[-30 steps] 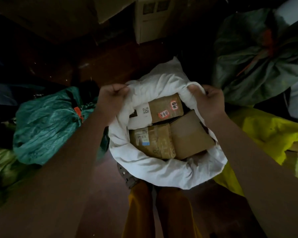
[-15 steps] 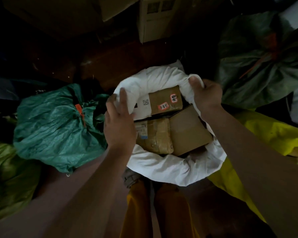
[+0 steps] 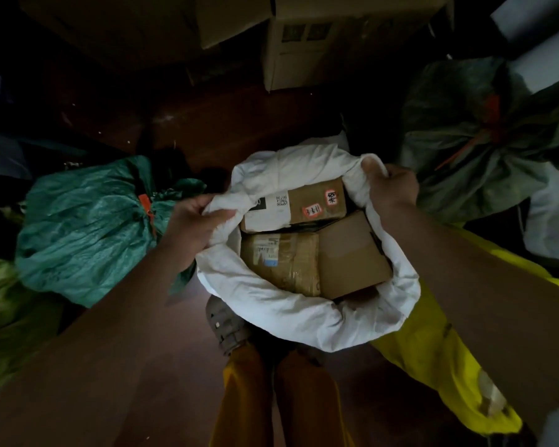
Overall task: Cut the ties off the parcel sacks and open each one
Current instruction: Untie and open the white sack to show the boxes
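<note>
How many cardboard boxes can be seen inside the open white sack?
3: a stickered brown cardboard box at the back, a taped one front left, a plain one front right. Others may lie hidden beneath.

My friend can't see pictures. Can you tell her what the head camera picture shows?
Two hands hold open a white sack: the left hand grips its left rim, the right hand its right rim. Inside lie brown cardboard boxes, one with red stickers. A tied teal sack sits to the left, a tied dark green sack to the right, on a dim floor.
</note>
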